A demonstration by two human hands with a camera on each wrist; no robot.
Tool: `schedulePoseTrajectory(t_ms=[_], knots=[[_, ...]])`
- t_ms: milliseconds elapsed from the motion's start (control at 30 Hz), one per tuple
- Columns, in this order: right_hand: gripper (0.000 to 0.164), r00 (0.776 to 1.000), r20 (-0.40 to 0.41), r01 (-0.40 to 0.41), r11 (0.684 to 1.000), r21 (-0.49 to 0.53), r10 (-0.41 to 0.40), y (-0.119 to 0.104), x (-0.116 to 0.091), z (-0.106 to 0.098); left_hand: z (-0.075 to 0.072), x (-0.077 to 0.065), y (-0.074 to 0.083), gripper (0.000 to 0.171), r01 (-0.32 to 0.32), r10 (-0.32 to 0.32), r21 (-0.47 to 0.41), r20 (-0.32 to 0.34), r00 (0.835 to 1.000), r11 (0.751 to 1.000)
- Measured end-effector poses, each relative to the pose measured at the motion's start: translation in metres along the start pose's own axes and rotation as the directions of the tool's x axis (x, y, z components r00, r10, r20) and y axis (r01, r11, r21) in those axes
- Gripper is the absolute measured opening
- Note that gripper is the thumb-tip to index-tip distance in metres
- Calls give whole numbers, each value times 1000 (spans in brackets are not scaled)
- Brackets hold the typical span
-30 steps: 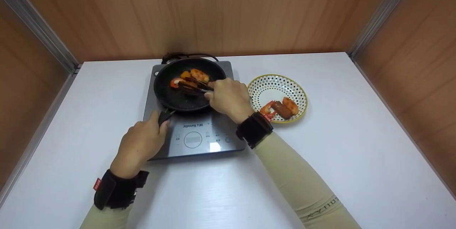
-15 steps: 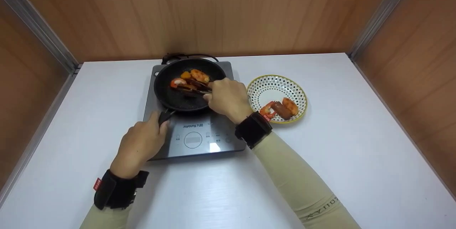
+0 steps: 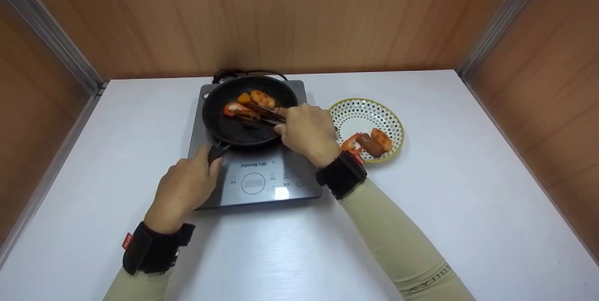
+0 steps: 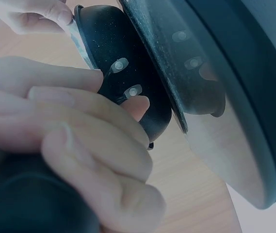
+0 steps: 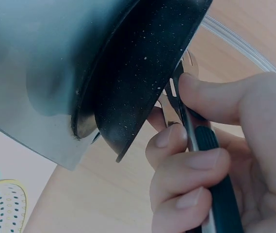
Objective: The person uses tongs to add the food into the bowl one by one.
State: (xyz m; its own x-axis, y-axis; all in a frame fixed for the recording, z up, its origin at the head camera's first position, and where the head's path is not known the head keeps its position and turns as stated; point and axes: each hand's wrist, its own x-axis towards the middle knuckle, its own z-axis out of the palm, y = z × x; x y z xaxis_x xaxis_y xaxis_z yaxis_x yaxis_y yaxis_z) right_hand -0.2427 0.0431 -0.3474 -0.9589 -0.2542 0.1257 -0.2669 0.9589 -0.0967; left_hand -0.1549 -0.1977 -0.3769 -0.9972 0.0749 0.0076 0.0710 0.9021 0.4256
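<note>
My left hand (image 3: 187, 186) grips the black handle (image 3: 217, 152) of a frying pan (image 3: 234, 133); the left wrist view shows its fingers (image 4: 99, 131) curled round that handle. My right hand (image 3: 309, 132) holds a pair of tongs (image 3: 269, 114), whose dark arms reach into the pan. In the right wrist view the black grips of the tongs (image 5: 220, 184) lie between thumb and fingers. Within the pan are a red-and-white shrimp (image 3: 231, 108), a yellow piece (image 3: 244, 98) and an orange-brown piece (image 3: 263, 99). A darker piece sits by the tong tips, partly hidden.
The pan stands on a flat induction cooker (image 3: 252, 198) with a black cable (image 3: 262, 72) behind it. Right of it, a dotted plate with a yellow rim (image 3: 401, 128) bears a shrimp (image 3: 351, 143), a brown piece (image 3: 369, 145) and an orange-brown piece (image 3: 382, 139). Wooden walls (image 3: 299, 20) enclose the white table.
The right hand has shifted slightly to the right with the tongs, over the last half second. The left hand and pan stay in place.
</note>
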Motion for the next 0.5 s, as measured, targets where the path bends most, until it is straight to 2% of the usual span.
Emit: schedulePoseTrajectory(t_ms=[500], knots=[[38, 998, -52, 26, 999, 48, -23, 0, 4, 11, 0, 0, 0, 28, -1, 1, 3, 4, 1000, 1000]])
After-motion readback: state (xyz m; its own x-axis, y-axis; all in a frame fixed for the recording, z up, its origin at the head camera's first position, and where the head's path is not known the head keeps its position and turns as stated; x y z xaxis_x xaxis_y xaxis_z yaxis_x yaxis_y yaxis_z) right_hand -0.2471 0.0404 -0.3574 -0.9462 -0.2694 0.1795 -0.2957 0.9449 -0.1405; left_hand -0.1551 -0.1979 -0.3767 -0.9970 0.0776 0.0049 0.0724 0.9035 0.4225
